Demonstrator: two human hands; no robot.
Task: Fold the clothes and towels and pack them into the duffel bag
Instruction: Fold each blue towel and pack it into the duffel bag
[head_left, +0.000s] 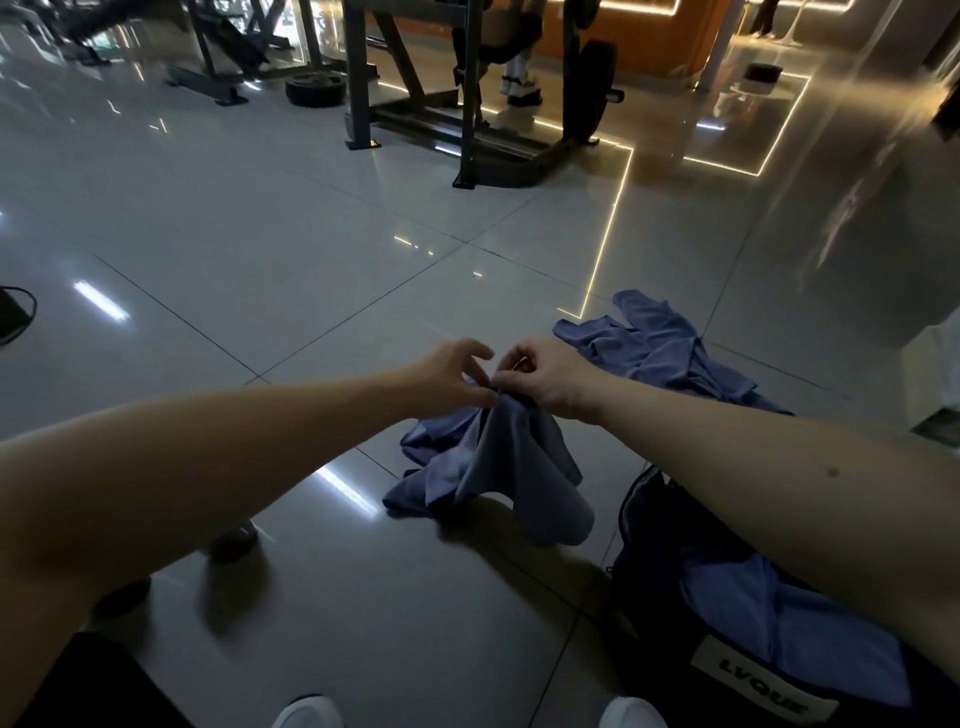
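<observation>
Your left hand (451, 375) is spread loose and grips nothing. The blue towel (498, 467) hangs just beside it, hem on the floor. Your right hand (548, 378) pinches its bunched top. It looks light and floppy, so take two corners. The duffel bag (649, 525) is on your right.

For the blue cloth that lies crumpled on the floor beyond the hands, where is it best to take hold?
On the crumpled cloth, probably the far corner, pinched from above: it sticks out flat and free, while the middle is bunched in folds.
</observation>
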